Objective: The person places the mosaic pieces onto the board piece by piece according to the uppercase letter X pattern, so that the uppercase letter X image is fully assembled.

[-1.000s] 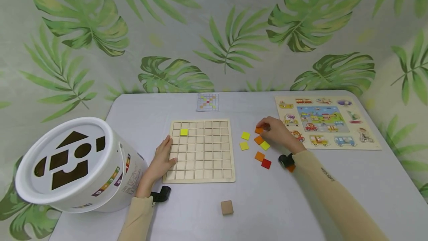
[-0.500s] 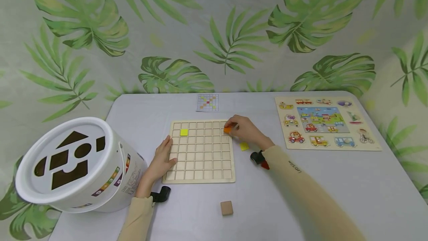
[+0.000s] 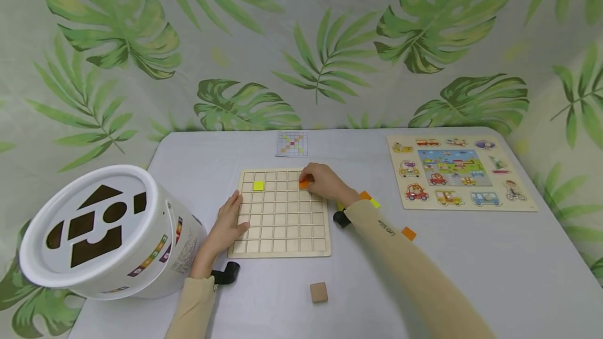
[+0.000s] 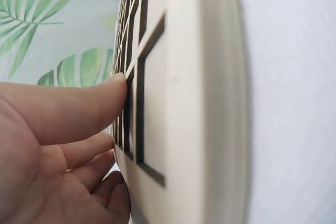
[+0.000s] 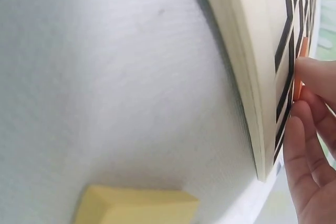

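A wooden grid board [image 3: 282, 224] lies at the table's middle, with one yellow tile [image 3: 258, 185] in its upper left cells. My right hand [image 3: 320, 182] pinches an orange tile [image 3: 303, 184] over the board's upper right cells; the same orange tile [image 5: 299, 80] shows edge-on at the fingertips [image 5: 315, 77] in the right wrist view. My left hand [image 3: 229, 221] rests flat with straight fingers on the board's left edge, its thumb [image 4: 79, 108] against the board [image 4: 178, 103]. Loose orange and yellow tiles [image 3: 369, 200] lie right of the board, partly hidden by my forearm.
A white shape-sorter bucket [image 3: 101, 232] stands at the front left. A vehicle puzzle board [image 3: 459, 171] lies at the right. A small pattern card [image 3: 292, 144] sits behind the grid board. A wooden cube [image 3: 319, 292] rests near the front edge, and an orange tile [image 3: 408, 233] beside my sleeve.
My right hand picked an orange tile from the loose pile and carried it left over the board's upper right cells. The left hand stayed put.
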`<action>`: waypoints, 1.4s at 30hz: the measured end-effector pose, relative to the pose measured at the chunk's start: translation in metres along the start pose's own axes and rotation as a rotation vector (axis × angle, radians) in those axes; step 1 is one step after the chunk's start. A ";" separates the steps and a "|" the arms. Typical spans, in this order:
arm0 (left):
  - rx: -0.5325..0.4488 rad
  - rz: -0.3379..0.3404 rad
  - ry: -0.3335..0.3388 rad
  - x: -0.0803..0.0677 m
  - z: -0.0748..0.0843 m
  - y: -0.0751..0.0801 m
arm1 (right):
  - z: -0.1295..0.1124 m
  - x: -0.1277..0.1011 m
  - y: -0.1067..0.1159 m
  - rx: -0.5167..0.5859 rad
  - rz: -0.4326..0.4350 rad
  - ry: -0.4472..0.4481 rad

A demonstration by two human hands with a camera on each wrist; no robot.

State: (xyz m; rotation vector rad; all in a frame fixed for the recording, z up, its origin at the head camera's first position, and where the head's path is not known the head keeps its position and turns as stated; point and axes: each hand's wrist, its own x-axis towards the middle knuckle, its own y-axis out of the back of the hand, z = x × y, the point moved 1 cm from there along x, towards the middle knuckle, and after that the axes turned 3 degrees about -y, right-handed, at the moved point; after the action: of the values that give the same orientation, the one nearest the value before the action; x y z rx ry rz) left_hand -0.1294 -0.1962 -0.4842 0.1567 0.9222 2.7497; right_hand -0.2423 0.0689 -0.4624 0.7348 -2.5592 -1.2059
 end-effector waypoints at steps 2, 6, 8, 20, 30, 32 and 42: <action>0.001 -0.001 0.000 0.000 0.000 0.000 | 0.000 0.000 0.000 -0.002 -0.003 0.000; 0.000 0.001 -0.004 0.000 -0.001 0.000 | 0.005 -0.004 0.003 0.046 -0.003 -0.026; 0.000 0.003 -0.006 0.000 -0.001 0.000 | 0.008 -0.010 0.009 0.101 0.008 -0.045; -0.005 -0.002 0.004 0.000 0.002 0.000 | 0.051 -0.083 0.065 0.224 0.109 -0.122; -0.007 -0.002 -0.007 0.001 0.001 0.001 | 0.081 -0.132 0.067 0.192 0.043 -0.210; -0.010 0.000 -0.006 0.001 0.001 0.001 | 0.083 -0.136 0.064 0.163 0.027 -0.206; -0.012 0.005 -0.007 0.001 0.001 0.001 | 0.087 -0.140 0.058 0.054 0.008 -0.158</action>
State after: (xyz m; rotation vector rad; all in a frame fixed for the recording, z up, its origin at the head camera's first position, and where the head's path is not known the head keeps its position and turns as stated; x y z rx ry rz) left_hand -0.1300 -0.1965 -0.4827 0.1661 0.9051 2.7565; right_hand -0.1772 0.2306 -0.4715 0.6648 -2.7288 -1.2432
